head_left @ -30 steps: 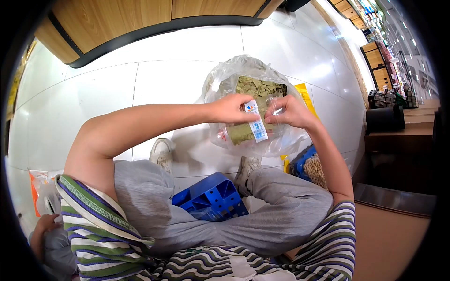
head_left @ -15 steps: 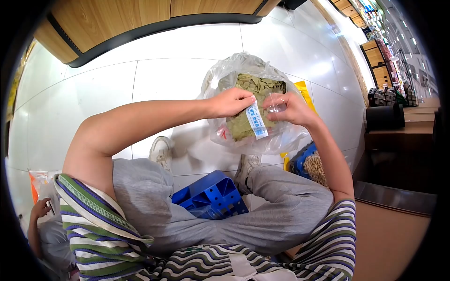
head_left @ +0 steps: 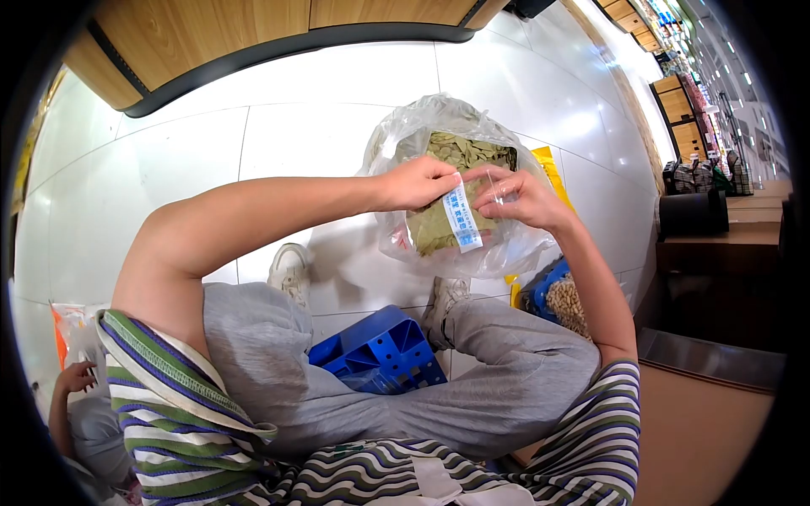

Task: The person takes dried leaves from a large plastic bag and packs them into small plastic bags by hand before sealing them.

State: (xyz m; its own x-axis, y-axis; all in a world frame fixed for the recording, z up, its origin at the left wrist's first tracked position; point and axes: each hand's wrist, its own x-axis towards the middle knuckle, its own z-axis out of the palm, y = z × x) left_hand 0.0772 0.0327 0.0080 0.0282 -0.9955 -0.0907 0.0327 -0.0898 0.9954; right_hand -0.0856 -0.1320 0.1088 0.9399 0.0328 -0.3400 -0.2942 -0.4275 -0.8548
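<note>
A big clear plastic sack [head_left: 386,114] stands on the floor before me, its mouth turned back around a heap of dried leaves [head_left: 460,150] that look like bay leaves. Above the leaves, a small clear plastic bag with a white and blue printed strip [head_left: 461,218] spans both hands. My left hand [head_left: 418,183] pinches its upper edge beside the strip. Bent fingers of my right hand [head_left: 521,199] grip the clear film on the other side, the index finger reaching toward the left thumb. The transparent film's outline is hard to make out.
Between my feet is a blue perforated plastic crate [head_left: 384,346]. A blue container of small pale pieces [head_left: 564,305] and a yellow packet [head_left: 550,173] lie to the right. Wooden cabinets [head_left: 219,38] line the far side. Another person's hand [head_left: 78,377] shows at lower left.
My right index finger has straightened toward my left hand, and the printed strip has shifted slightly. My left hand keeps its pinch. The other person's hand at lower left has changed pose slightly.
</note>
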